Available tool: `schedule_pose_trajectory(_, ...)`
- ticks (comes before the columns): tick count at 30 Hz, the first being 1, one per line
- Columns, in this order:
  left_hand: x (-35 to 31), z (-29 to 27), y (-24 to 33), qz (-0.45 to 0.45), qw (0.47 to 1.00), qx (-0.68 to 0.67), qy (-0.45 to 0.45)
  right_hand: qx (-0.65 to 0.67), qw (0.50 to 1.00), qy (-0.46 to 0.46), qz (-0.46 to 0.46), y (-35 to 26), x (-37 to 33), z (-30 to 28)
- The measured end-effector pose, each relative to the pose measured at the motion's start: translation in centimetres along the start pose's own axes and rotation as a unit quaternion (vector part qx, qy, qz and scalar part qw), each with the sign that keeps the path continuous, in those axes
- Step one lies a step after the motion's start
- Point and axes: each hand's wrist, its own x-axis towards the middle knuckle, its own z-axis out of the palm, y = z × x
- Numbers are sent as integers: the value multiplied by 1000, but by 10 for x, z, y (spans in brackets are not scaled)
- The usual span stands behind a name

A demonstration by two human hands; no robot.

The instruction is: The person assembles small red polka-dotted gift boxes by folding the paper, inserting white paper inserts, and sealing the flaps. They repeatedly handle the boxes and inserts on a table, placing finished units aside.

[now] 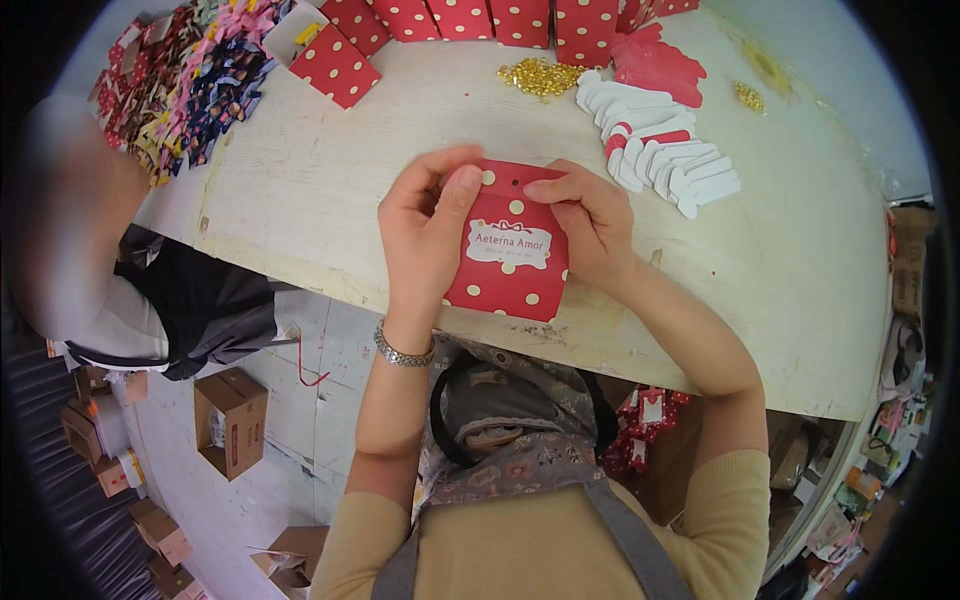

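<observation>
A red packaging pouch [500,290] with cream dots and a white label is held up over the near edge of the table. It looks like folded card, and a small dark hole shows near its top edge. My left hand [422,220] pinches the upper left side, thumb on the front and fingers behind. At the upper right corner, my right hand [590,215] grips it with the thumb lying beside the hole. The fingers behind the pouch are hidden.
White card strips [690,170] fan out at the right, near small gold pieces [540,77] and red cut-outs [655,65]. Dotted red boxes [460,18] line the back. Ribbon bows [225,95] are heaped far left, by another person [80,230]. A cardboard box [232,420] stands on the floor.
</observation>
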Motion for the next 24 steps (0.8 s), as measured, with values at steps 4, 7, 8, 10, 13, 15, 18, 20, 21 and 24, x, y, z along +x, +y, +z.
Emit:
schedule_pose_trajectory(4,7,-4,-2,-124,991,-53,-22,-39,997,-18,-67,-1,1,-6)
schedule_pose_trajectory(7,4,-7,0,-106,994,-7,-40,-12,997,-20,-80,2,2,-5)
schedule_pose_trajectory(8,1,-6,-1,-77,997,6,-31,2,998,-12,-61,0,0,-4)
schedule_pose_trajectory(10,1,-10,-2,-28,999,24,-15,91,993,65,40,-13,0,7)
schedule_pose_trajectory(13,2,-17,-5,34,999,20,-3,128,959,93,237,-46,7,15)
schedule_pose_trajectory(15,3,-15,-11,90,996,1,-11,-97,948,-101,286,-49,11,-7)
schedule_pose_trajectory(18,11,-20,-10,169,967,189,18,-281,948,-127,77,-44,8,-9)
schedule_pose_trajectory(20,9,-9,3,237,913,321,82,-362,930,-65,9,-42,7,-2)
schedule_pose_trajectory(21,-2,-5,13,243,894,358,118,-403,914,-34,-28,-40,9,1)
schedule_pose_trajectory(24,-39,23,33,214,943,249,52,-414,897,-52,-146,-47,-5,24)
